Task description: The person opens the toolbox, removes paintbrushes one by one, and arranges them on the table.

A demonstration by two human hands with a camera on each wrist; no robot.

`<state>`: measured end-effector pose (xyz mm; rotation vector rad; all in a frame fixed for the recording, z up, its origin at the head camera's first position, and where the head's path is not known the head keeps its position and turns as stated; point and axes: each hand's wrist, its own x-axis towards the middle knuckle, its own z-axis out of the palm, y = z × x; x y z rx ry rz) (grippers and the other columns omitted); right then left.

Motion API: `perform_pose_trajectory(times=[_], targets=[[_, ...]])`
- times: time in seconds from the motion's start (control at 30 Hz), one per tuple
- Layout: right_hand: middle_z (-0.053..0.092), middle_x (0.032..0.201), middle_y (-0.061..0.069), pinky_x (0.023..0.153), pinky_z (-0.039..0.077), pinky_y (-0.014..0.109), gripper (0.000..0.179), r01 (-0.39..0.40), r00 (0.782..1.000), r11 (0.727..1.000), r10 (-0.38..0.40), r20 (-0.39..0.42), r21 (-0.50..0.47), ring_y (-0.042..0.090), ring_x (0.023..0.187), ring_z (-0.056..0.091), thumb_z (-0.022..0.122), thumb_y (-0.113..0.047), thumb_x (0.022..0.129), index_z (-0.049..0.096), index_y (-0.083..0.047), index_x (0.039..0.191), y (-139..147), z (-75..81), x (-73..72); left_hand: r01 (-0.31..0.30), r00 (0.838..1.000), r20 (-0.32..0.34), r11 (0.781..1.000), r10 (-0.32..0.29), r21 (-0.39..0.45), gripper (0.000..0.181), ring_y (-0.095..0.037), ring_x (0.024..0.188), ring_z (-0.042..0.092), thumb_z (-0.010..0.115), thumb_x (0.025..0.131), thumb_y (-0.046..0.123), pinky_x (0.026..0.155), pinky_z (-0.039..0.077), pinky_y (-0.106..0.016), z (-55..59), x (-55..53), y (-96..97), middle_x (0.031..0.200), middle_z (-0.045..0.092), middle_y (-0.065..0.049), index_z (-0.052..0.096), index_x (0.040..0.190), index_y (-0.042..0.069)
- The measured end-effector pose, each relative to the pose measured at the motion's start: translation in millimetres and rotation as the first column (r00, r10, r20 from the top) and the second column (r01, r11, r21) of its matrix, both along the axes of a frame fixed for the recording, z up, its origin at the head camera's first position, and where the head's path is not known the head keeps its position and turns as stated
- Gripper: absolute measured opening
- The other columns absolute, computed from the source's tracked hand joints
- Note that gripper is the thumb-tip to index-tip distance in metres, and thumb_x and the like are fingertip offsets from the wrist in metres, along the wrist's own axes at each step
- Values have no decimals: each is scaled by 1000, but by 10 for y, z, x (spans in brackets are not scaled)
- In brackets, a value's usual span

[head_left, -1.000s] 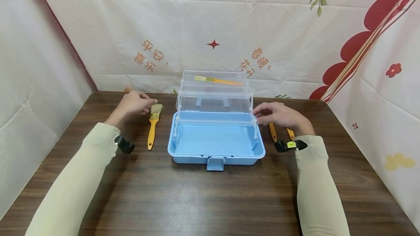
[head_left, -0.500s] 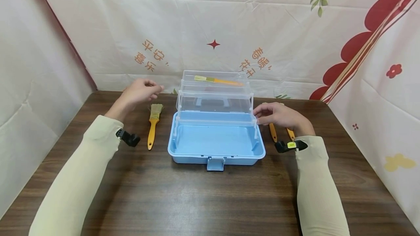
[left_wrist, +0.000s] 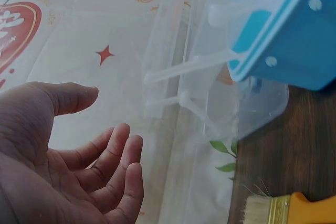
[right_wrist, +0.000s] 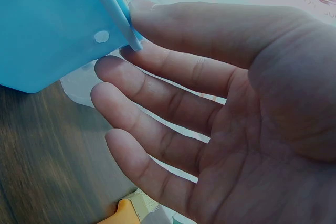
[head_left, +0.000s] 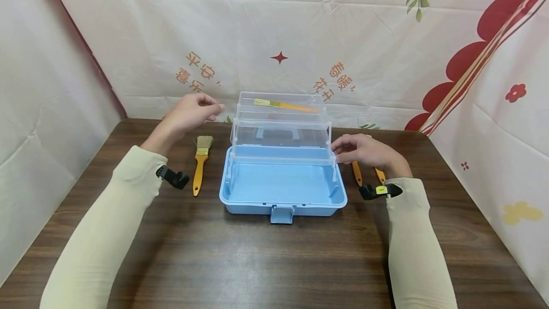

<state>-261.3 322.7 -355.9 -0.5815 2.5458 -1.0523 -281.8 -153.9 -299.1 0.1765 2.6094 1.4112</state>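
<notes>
A light-blue toolbox (head_left: 279,182) with clear folding trays (head_left: 280,132) raised at its back stands open on the table. A paintbrush (head_left: 296,107) with a yellow handle lies in the top tray. At the box's back right corner my right hand (head_left: 369,150) pinches the rim between thumb and index finger, the other fingers loosely extended. My left hand (head_left: 188,116) hovers left of the trays, apart from them, its fingers loosely bent around nothing. Below it another paintbrush (head_left: 200,163) lies on the table, bristles away from me; the left wrist view shows its bristle end (left_wrist: 265,209).
Right of the box, partly under my right hand, lie two more yellow handles (head_left: 357,173); one paintbrush's bristles (right_wrist: 144,205) show in the right wrist view. The box's latch (head_left: 281,214) hangs down in front. A printed cloth (head_left: 279,27) stands behind the brown table (head_left: 274,261).
My left hand has lifted away from the bristles of the left paintbrush and moved up and right towards the trays. The right hand and the toolbox stay where they were.
</notes>
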Motion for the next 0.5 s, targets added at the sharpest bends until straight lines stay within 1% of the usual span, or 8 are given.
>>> perform_pose_trajectory(times=[0.17,0.33,0.5], targets=[[72,126,14,94,62,44,33,0,1000,1000,0,-1,3,31,104,68,76,-18,103,74,-3,133,0,-6,-2,14,1000,0,1000,-14,-2,50,-37,131,64,65,111,40,116,48,-55,60,21,75,144,63,-17,61,144,2],[72,126,13,93,62,43,32,-1,1000,1000,1,-5,5,31,104,68,76,-17,103,74,-4,132,-1,-1,-3,30,999,-26,1000,-30,-3,47,-33,125,66,66,110,41,112,50,-52,96,24,144,142,65,-14,64,140,4],[72,126,13,94,62,43,33,-4,1000,1000,4,-3,6,31,104,68,76,-17,103,74,-4,133,1,-2,-9,46,998,-48,999,-46,-3,46,-31,122,66,66,110,41,108,52,-51,108,17,206,139,66,-12,65,139,5]])
